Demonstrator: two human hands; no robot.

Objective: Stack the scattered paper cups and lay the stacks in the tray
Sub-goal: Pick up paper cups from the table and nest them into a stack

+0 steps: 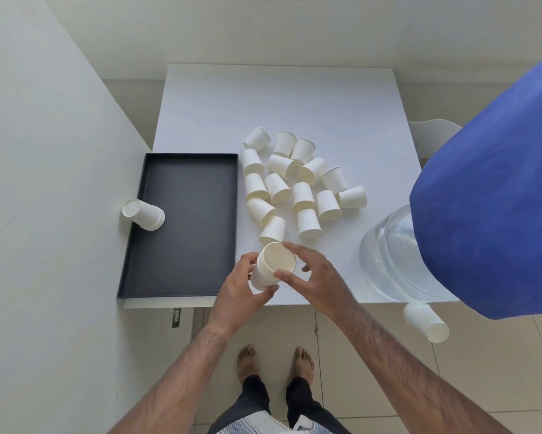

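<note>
My left hand [239,288] grips a short stack of white paper cups [272,266] from the side, above the table's front edge, just right of the black tray [185,228]. My right hand [316,275] touches the stack's open rim with thumb and fingertips curled around it. Several loose white cups [297,183] lie scattered on their sides on the white table [263,104], just beyond my hands. One stack of cups [144,213] lies over the tray's left rim.
A clear water jug [391,255] under a blue cloth [495,195] stands at the table's right front corner. Another cup stack [426,321] sits off the table at the right. A wall runs along the left. My bare feet show on the tiled floor.
</note>
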